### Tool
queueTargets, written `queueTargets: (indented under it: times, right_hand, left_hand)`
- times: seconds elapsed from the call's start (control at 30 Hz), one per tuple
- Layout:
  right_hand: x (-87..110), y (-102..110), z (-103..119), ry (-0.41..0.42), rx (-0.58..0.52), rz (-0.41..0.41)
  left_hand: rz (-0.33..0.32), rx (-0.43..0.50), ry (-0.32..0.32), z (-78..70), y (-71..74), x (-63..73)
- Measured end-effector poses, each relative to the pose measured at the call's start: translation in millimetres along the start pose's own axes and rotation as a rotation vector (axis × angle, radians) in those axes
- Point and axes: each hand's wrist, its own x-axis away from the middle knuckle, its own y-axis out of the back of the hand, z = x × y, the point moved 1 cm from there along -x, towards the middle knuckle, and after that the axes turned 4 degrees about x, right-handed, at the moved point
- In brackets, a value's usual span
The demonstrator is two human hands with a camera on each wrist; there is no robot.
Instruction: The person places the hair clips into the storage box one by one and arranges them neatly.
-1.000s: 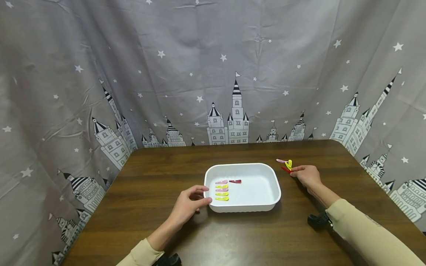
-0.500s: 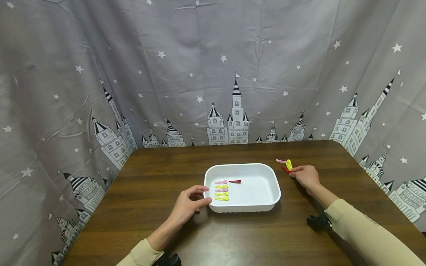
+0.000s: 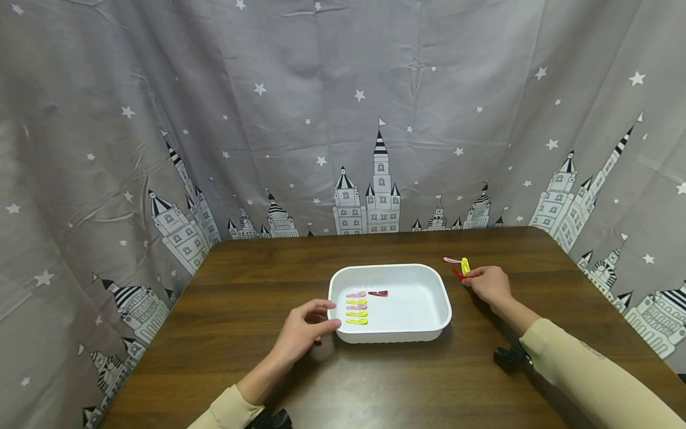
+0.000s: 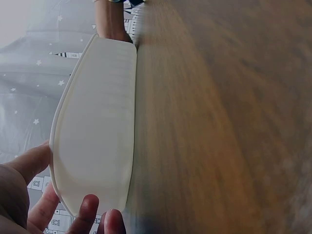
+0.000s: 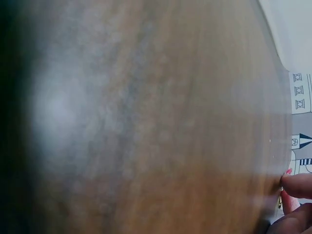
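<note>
A white plastic tray (image 3: 407, 310) stands mid-table. My left hand (image 3: 302, 328) holds its left end, thumb and fingers at the rim; the left wrist view shows the thumb on the rim and fingertips (image 4: 87, 207) against the wall. Pink and yellow snap hair clips form a column at the tray's left, with a dark red hair clip (image 3: 378, 293) beside the top one. Right of the tray, my right hand (image 3: 489, 283) pinches at a small group: a red hair clip (image 3: 458, 273), a yellow hair clip (image 3: 465, 265) and a pink hair clip (image 3: 452, 260). Its fingertips partly hide which clip they grip.
The brown wooden table (image 3: 257, 280) extends around the tray. Behind it hangs a grey curtain (image 3: 300, 119) printed with castles and stars. Black wrist cameras sit under both forearms, the right one (image 3: 509, 357) close above the tabletop.
My right hand has shifted slightly left at the loose clips. The yellow pieces there, spread in a V before, now line up as one upright shape. The left hand and tray have stayed put.
</note>
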Motion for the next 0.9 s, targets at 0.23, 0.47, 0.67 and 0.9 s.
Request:
queueTargets:
  times: [0.23, 0.47, 0.67, 0.9]
  right_hand:
    - [-0.5, -1.4, 0.8, 0.017, 0.008, -0.016]
    - [-2.6, -1.9, 5.6, 0.055, 0.017, -0.024]
    - [-5.0, -3.9, 7.3, 0.034, 0.029, 0.008]
    - [-5.7, -4.9, 8.4, 0.035, 0.038, 0.043]
  left_hand:
    - [-0.001, -0.003, 0.004, -0.7, -0.9, 0.3]
    - [-0.003, 0.003, 0.005, -0.6, -0.8, -0.1]
    - [-0.001, 0.001, 0.004, -0.1, -0.7, 0.3]
    - [-0.001, 0.006, 0.002, -0.4, -0.5, 0.8]
